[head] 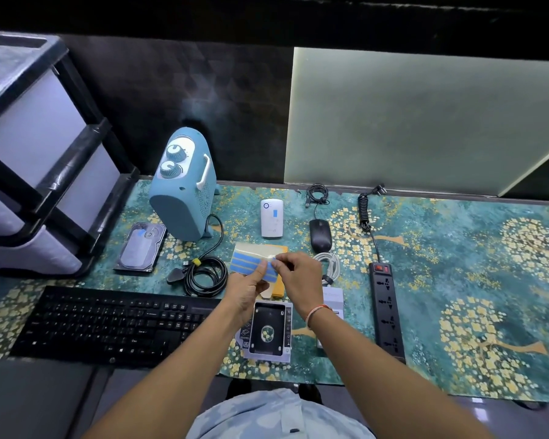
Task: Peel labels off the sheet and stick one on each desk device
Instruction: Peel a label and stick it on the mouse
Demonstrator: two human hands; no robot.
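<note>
My left hand point(248, 288) holds the label sheet point(251, 259), a yellowish backing with several blue strips, just above the desk's middle. My right hand point(293, 274) pinches the edge of a blue label at the sheet's right side. The white router point(271, 218) and the hard drive point(141, 245) each carry a small blue label. The blue heater point(184, 188), black mouse point(320, 235), black keyboard point(114, 324), power strip point(387, 308) and drive caddy point(268, 331) show no label that I can see.
A green floral mat point(457, 280) covers the desk. A coiled black cable point(205, 275) lies left of the sheet, a white cable point(328, 267) to its right. A plastic drawer unit point(38, 160) stands at the far left. A frosted panel point(425, 122) rises behind.
</note>
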